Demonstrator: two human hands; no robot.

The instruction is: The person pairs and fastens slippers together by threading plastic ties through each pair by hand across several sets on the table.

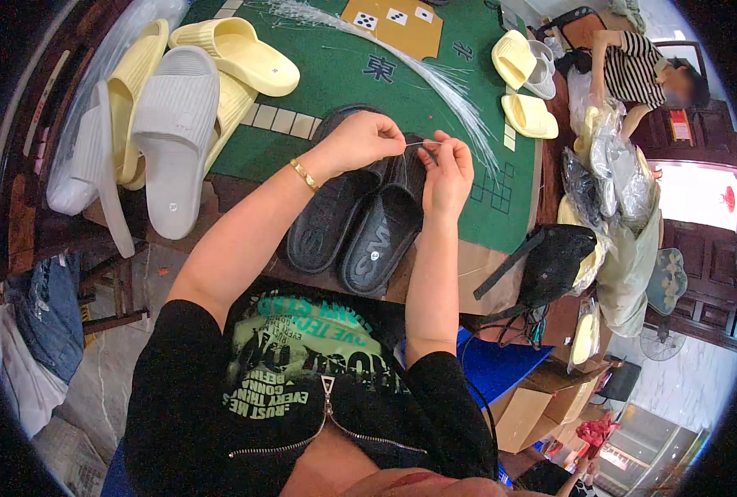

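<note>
1. My left hand [367,139] and my right hand [447,170] are close together, and each one pinches an end of a thin clear string [422,143].
2. Right under my hands lie two black slippers [360,219], side by side, soles up, on the near edge of the green table [335,74].
3. Far right of my hands is a bunch of clear strings [460,95], spread out like a fan.
4. To the far left is a pile of yellow and grey slippers [170,91].
5. More yellow slippers [522,83] sit on the far right.
6. I think the string could slip out, because it is so thin.
7. The black slippers could slide off the near edge if I bump them.
</note>
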